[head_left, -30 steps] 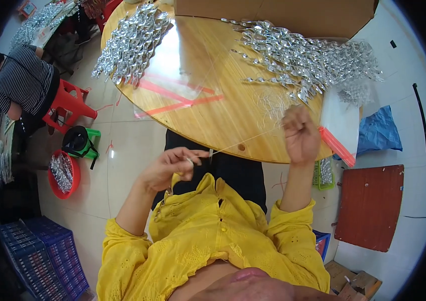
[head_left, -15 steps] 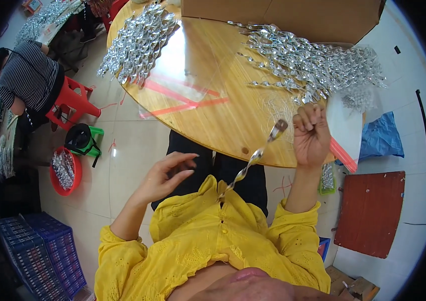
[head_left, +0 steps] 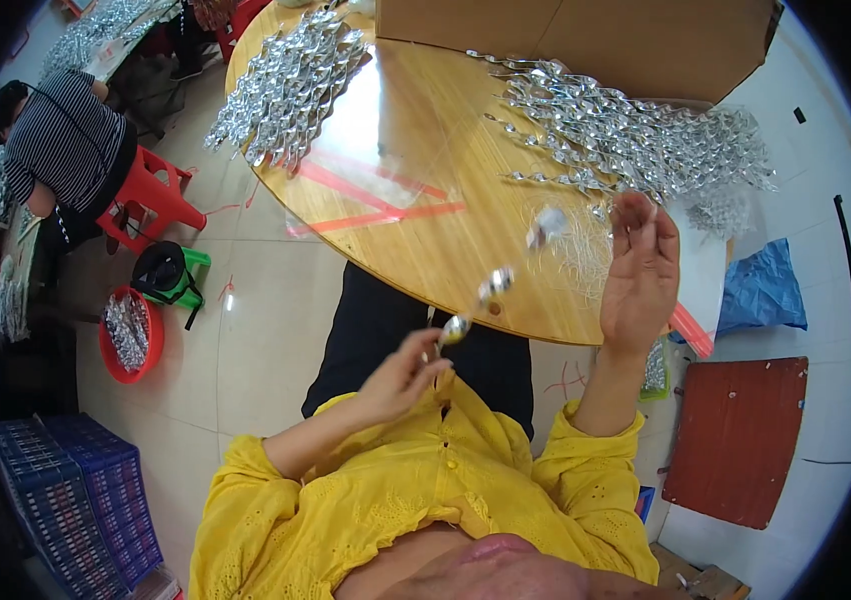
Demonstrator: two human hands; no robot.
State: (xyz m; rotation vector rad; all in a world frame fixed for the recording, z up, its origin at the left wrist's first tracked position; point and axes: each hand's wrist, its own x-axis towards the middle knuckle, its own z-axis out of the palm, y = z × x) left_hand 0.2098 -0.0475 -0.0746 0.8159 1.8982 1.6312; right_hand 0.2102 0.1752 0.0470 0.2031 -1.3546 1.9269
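L. hand (head_left: 400,372) is seen pinched shut on the lower end of a silver twisted foil spiral strand (head_left: 490,290), held just above the yellow blouse (head_left: 425,490). The strand is stretched up and to the right, blurred, over the edge of the round wooden table w/ red tape stripes (head_left: 395,190) — its upper end lies near the r. hand (head_left: 640,270). R. hand is raised palm-up, fingers (head_left: 635,215) loosely curled; whether the strand's tip is gripped cannot be told. Beyond the r. hand a large heap of silver spirals (head_left: 645,145) is spread on the table; a second heap (head_left: 290,85) lies at the far-left rim, below a brown cardboard box (head_left: 585,40). On the floor at left — a red basin w/ more spirals (head_left: 128,335), a red plastic stool (head_left: 150,195), a seated person in a striped top (head_left: 65,140), blue crates (head_left: 75,500).
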